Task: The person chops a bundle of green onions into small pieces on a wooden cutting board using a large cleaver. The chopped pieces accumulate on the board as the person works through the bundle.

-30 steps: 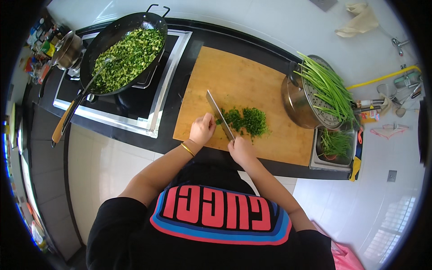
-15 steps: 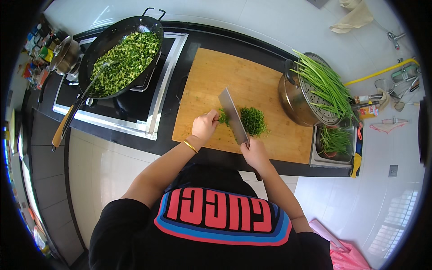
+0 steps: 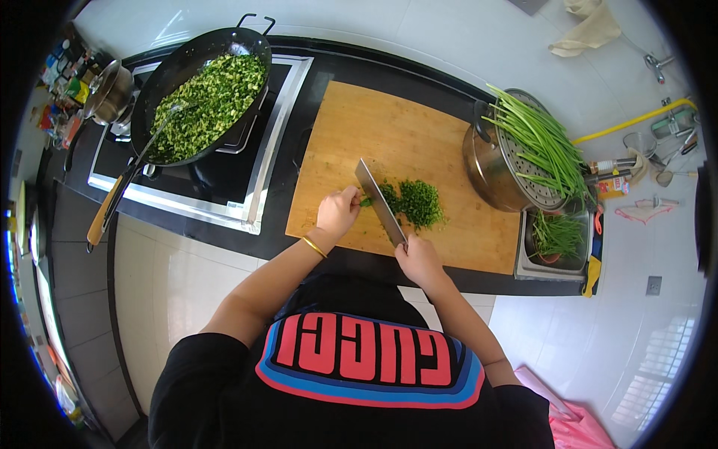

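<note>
My right hand [image 3: 419,260] is closed round the handle of a cleaver [image 3: 380,202]. Its broad steel blade stands on edge, slanting away to the left across a wooden cutting board [image 3: 374,112]. Left of the blade, the closed fingers of my left hand [image 3: 339,213] pinch a short bunch of green chives [image 3: 366,201], whose end pokes out close to the steel. A gold bangle [image 3: 314,247] circles that wrist. Just right of the blade, finely chopped greens [image 3: 421,203] lie in a heap, with smaller bits between heap and blade.
A wok [image 3: 258,46] full of chopped greens, a spatula [image 3: 157,135] in it, sits on the stove at left. A steel pot [image 3: 486,172] stands at the board's right, long chives [image 3: 535,142] on its perforated top. Beside it, more chives [image 3: 557,233] fill a small sink [image 3: 527,262].
The cleaver and my right hand have shifted slightly left. The chives showing at my left fingers are shorter, and more cut bits lie right of the blade. My left hand has moved slightly left.
</note>
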Motion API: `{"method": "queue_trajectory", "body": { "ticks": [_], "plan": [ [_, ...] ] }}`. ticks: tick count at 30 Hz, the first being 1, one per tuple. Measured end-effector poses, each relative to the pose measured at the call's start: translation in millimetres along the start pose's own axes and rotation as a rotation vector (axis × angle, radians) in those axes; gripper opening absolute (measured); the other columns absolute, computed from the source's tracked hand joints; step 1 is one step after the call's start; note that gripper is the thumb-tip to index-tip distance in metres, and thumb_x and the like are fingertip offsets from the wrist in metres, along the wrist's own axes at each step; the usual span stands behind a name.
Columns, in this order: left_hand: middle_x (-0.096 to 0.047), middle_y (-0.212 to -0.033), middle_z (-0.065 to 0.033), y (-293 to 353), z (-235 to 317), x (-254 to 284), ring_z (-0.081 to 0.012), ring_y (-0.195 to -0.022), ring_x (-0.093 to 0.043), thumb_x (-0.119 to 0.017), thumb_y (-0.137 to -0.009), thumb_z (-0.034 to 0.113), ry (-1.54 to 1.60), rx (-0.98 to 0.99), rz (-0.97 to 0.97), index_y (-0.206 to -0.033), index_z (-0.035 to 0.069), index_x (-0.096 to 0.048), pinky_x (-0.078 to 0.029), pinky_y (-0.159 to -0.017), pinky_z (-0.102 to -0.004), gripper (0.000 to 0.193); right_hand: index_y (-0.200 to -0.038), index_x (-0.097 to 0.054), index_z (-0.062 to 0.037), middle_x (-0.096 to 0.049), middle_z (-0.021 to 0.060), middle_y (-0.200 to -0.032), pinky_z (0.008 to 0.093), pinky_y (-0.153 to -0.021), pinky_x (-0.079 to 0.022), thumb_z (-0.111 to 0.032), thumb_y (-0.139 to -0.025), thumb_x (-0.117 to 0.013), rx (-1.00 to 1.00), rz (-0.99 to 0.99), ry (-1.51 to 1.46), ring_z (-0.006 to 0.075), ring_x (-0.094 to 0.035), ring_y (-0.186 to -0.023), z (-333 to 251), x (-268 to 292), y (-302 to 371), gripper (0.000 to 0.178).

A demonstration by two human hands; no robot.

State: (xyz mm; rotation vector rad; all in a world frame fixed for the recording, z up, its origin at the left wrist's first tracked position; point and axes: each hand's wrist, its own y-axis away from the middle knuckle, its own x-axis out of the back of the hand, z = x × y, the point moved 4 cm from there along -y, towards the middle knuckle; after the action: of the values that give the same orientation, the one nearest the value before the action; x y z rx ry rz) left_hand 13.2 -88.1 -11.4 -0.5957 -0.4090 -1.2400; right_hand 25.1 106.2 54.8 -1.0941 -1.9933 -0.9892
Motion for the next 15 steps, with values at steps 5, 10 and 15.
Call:
{"method": "queue_trajectory", "body": {
  "ticks": [5, 10, 15],
  "plan": [
    [-0.057, -0.062, -0.0096, 0, 6, 3, -0.0293, -0.063, -0.058, -0.061, -0.066, 0.0, 0.062, 0.044, 0.014, -0.075, 0.006, -0.049, -0.047, -0.055, -0.038, 0.016, -0.076, -0.053, 0.0055, -0.058, 0.0254, -0.069, 0.0476, -0.061, -0.046, -0.018, -0.08, -0.05, -0.021, -0.014, 0.071, 0.0414, -0.058, -0.066, -7, -15, -6, 0.024],
    [-0.055, -0.061, -0.0103, 1, 5, 2, -0.0309, -0.061, -0.056, -0.062, -0.066, 0.0, 0.076, -0.036, 0.047, -0.073, 0.007, -0.045, -0.045, -0.053, -0.0383, 0.019, -0.077, -0.052, 0.0058, -0.058, 0.0253, -0.067, 0.0477, -0.06, -0.046, -0.017, -0.08, -0.05, -0.038, 0.068, -0.084, 0.0415, -0.057, -0.065, 13, -26, -23, 0.023],
    [-0.054, -0.06, -0.0102, 6, 5, 4, -0.0315, -0.059, -0.055, -0.062, -0.066, 0.0, 0.077, -0.046, 0.117, -0.072, 0.007, -0.045, -0.044, -0.054, -0.0388, 0.02, -0.076, -0.052, 0.0053, -0.057, 0.0258, -0.065, 0.0474, -0.059, -0.045, -0.015, -0.08, -0.051, 0.012, 0.028, -0.071, 0.0411, -0.057, -0.064, 1, -3, -3, 0.021]
  ]
}}
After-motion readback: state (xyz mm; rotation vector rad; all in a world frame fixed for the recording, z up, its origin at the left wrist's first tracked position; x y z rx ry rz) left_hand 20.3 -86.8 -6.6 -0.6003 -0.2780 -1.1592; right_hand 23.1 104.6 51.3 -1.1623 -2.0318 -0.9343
